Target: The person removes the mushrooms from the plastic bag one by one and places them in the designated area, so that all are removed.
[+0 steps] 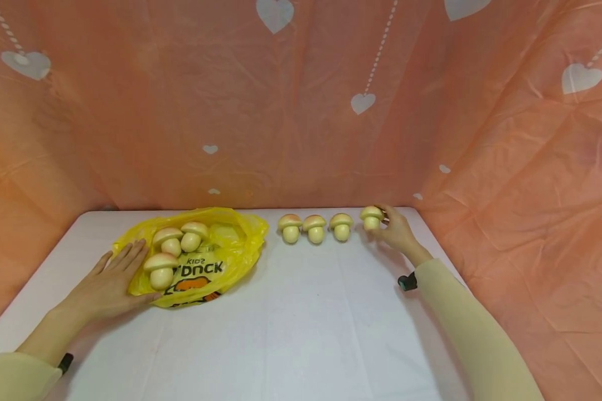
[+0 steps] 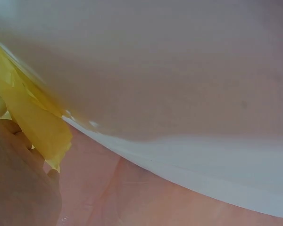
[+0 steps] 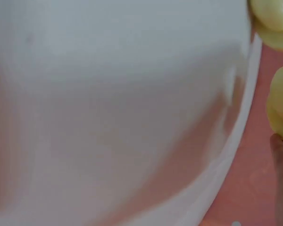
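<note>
My left hand lies with straight fingers on the left rim of a yellow plastic bag; the left wrist view shows the same hand against the bag's edge. Three toy mushrooms sit on the bag, the nearest mushroom close to my left fingertips. At the right end of a row, my right hand holds a mushroom upright by its right side, fingers around the cap. Only part of that mushroom shows at the right wrist view's edge.
Three more mushrooms stand upright in a row on the white table, including a left one, a middle one and a right one. An orange curtain with white hearts surrounds the table's back and sides.
</note>
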The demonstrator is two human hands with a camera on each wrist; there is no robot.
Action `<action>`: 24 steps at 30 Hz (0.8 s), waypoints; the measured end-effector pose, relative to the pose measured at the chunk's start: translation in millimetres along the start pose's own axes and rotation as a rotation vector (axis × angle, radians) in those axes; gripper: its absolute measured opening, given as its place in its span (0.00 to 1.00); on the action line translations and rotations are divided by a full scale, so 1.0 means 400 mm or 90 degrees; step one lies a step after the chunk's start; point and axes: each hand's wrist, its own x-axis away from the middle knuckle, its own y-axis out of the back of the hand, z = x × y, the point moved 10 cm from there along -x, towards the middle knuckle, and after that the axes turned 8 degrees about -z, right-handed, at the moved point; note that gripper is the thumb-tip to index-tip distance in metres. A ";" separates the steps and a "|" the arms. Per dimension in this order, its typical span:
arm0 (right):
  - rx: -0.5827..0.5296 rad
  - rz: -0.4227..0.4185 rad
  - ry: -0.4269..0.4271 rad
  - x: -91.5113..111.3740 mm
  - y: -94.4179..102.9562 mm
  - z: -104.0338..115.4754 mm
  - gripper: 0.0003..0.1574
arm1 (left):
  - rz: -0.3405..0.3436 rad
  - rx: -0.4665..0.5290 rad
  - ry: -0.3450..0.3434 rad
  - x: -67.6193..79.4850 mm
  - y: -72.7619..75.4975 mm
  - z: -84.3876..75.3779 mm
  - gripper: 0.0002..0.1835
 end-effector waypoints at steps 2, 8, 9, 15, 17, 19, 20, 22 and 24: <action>0.015 0.016 -0.014 -0.002 -0.009 -0.016 0.50 | -0.001 -0.001 0.000 0.001 0.000 0.000 0.61; 0.048 0.059 -0.031 -0.004 -0.036 -0.043 0.54 | 0.014 0.007 0.016 -0.001 -0.006 0.006 0.62; 0.054 0.065 -0.033 -0.004 -0.041 -0.047 0.54 | 0.018 0.008 0.019 -0.002 -0.007 0.007 0.62; 0.074 0.082 -0.014 -0.004 -0.060 -0.048 0.54 | 0.029 0.012 0.026 -0.004 -0.012 0.011 0.62; 0.075 0.079 0.001 -0.001 -0.062 -0.042 0.53 | 0.031 0.012 0.026 -0.004 -0.013 0.011 0.62; 0.070 0.076 0.007 0.002 -0.063 -0.037 0.53 | 0.030 0.010 0.024 -0.004 -0.012 0.010 0.62; 0.066 0.074 0.008 0.004 -0.063 -0.035 0.52 | 0.029 0.010 0.023 -0.004 -0.012 0.010 0.62; 0.068 0.073 0.011 0.007 -0.064 -0.032 0.52 | 0.027 0.010 0.021 -0.004 -0.012 0.010 0.62; 0.072 0.072 0.010 0.010 -0.064 -0.032 0.52 | 0.025 0.009 0.020 -0.004 -0.012 0.011 0.62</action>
